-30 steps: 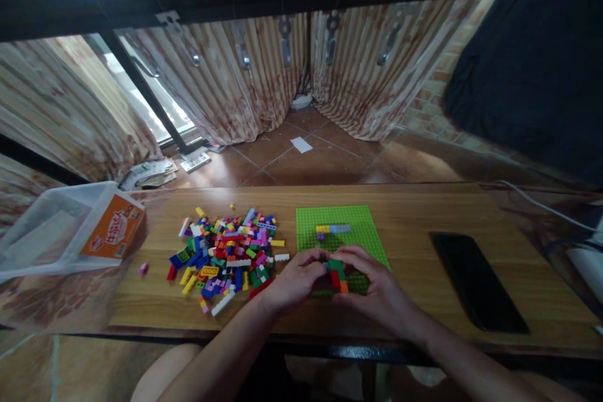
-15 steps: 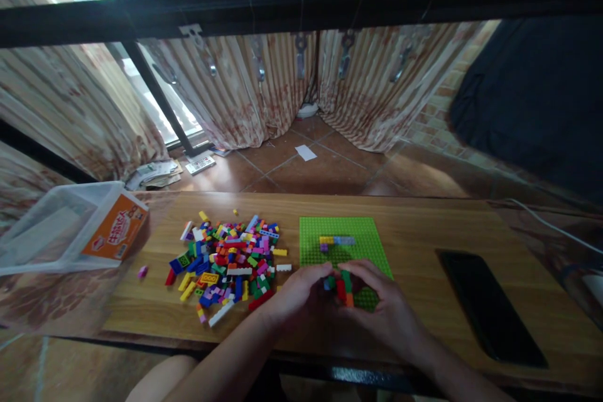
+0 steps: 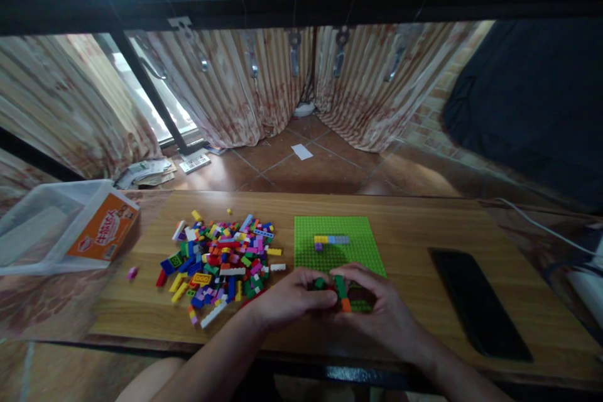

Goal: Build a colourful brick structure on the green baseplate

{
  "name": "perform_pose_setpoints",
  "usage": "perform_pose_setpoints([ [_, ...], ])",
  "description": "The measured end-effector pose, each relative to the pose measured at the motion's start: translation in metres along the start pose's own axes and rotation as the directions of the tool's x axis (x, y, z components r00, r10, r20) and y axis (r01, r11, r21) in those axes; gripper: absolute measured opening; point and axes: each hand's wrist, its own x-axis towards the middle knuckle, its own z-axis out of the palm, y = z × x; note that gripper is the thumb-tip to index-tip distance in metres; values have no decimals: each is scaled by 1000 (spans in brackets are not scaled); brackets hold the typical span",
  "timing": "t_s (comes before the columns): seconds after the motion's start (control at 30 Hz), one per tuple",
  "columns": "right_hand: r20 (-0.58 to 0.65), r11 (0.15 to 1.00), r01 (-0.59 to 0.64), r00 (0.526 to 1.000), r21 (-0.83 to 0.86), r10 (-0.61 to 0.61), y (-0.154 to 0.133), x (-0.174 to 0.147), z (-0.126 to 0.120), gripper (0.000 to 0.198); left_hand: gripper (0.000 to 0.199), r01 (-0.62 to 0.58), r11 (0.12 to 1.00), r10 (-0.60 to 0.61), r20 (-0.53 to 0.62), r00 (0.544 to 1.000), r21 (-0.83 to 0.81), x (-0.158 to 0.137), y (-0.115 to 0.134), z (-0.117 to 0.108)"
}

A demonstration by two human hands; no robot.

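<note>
Between my two hands is a small cluster of toy bricks, with green, red and orange parts showing. My left hand is closed on its left side, the thumb lying across the red part. From the right, my right hand grips the green and orange end with thumb and fingers. Both hands are over the near part of a green baseplate. Farther back on the plate sits a short row of yellow, blue and grey bricks, with a purple brick at its left end. My fingers hide part of the cluster.
A heap of loose coloured bricks covers the table's left part. Beyond it stands a clear plastic box with an orange label. A black phone-like slab lies on the wooden table at right. A dark rail crosses above.
My left thumb has come forward over the red part of the cluster, covering more of it. The whole scene has shifted slightly left in view. Both hands keep their hold.
</note>
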Motion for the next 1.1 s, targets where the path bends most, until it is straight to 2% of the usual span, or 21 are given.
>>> perform_pose_setpoints([
  [0.13,-56,1000,-23,998,-4,23,1,0,1,45,22,88,990,-92,-38,995,-107,0,3,5],
  [0.2,-69,998,-7,998,-60,2,2,-1,2,47,25,115,979,-126,-52,991,-170,2,1,9],
  [0.3,-53,994,9,998,-107,-14,4,-1,5,46,31,105,977,-114,-41,993,-185,4,-5,14],
  [0.47,34,996,-67,997,-55,69,2,-2,2,53,27,89,990,-95,-49,994,-110,5,-9,15],
  [0.57,90,992,-109,991,60,104,-3,-1,-5,41,25,113,993,-115,-53,992,-29,4,-7,14],
  [0.63,70,983,-131,990,126,123,-4,0,-7,29,23,128,992,-127,-27,991,10,3,-5,16],
  [0.73,13,963,-190,981,192,191,-1,0,-8,26,21,118,991,-119,10,993,58,1,-1,16],
  [0.83,-54,947,-231,967,223,248,8,0,-11,28,23,79,970,-66,-65,996,229,-8,11,3],
  [0.9,-108,947,-243,957,209,270,14,0,-15,30,22,24,902,46,-151,988,431,-21,24,-15],
  [0.97,-141,948,-251,950,197,280,19,1,-19,30,19,-24,779,209,-224,952,627,-38,39,-38],
  [1.0,-146,947,-254,948,196,285,21,1,-20,30,18,-5,722,271,-277,922,692,-46,45,-50],
  [1.1,-137,944,-257,948,205,287,21,1,-18,29,13,212,533,385,-458,801,819,-65,57,-79],
])
